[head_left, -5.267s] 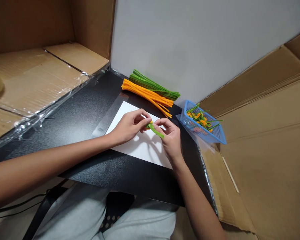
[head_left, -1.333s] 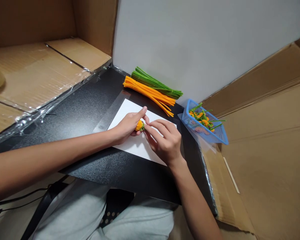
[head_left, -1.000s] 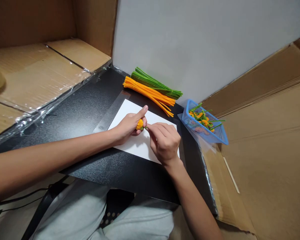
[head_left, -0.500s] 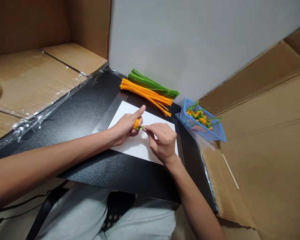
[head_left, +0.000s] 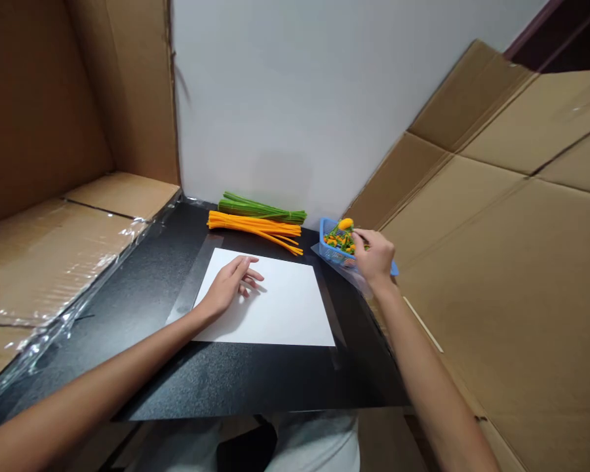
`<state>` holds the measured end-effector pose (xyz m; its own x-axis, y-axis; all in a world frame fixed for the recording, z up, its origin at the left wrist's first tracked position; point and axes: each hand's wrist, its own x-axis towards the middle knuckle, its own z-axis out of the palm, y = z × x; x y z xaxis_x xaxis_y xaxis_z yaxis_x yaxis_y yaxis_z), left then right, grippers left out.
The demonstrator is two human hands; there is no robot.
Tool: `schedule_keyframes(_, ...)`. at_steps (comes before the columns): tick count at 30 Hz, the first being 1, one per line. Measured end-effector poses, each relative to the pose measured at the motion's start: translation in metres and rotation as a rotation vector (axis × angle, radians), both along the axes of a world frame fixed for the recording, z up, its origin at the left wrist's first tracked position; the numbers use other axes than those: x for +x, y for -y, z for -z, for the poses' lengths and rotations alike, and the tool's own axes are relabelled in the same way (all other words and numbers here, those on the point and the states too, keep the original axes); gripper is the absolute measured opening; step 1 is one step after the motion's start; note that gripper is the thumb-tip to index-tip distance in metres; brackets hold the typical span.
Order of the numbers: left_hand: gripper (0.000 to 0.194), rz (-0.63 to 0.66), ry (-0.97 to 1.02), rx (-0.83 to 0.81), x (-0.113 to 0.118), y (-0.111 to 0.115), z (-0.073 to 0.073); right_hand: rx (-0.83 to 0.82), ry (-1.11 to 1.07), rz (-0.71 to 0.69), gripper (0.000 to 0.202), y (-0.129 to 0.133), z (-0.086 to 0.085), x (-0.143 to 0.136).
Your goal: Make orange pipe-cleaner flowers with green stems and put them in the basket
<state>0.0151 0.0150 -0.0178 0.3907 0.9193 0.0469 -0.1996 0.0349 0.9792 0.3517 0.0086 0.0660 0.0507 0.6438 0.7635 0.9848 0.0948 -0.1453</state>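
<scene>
My right hand (head_left: pixel 376 257) is at the blue plastic basket (head_left: pixel 330 254) on the right, fingers pinched on a small orange pipe-cleaner piece with a green stem (head_left: pixel 345 224). Its fuzzy orange end shows just above the basket's contents; the fingers hide part of the stem. Inside lie several similar orange and green pieces (head_left: pixel 341 242). Over the white sheet of paper (head_left: pixel 288 308), my left hand (head_left: pixel 230 286) has its fingers apart and curved, with nothing in them.
Behind the paper lie a bundle of orange pipe cleaners (head_left: pixel 250 224) and a bundle of green ones (head_left: pixel 260 210). They rest on a black table (head_left: pixel 255 380) against a pale wall (head_left: pixel 285 98). Cardboard panels (head_left: pixel 496 262) stand close on the right and left.
My right hand has moved from the paper to the basket with the orange and green piece. My left hand has let go of that piece and opened. The camera view has shifted.
</scene>
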Motion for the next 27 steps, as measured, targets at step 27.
schedule_keyframes(27,0.047,-0.339,-0.942,0.993,-0.029,-0.108,0.013,-0.456,0.006,-0.001,0.022,-0.076,0.095,-0.132)
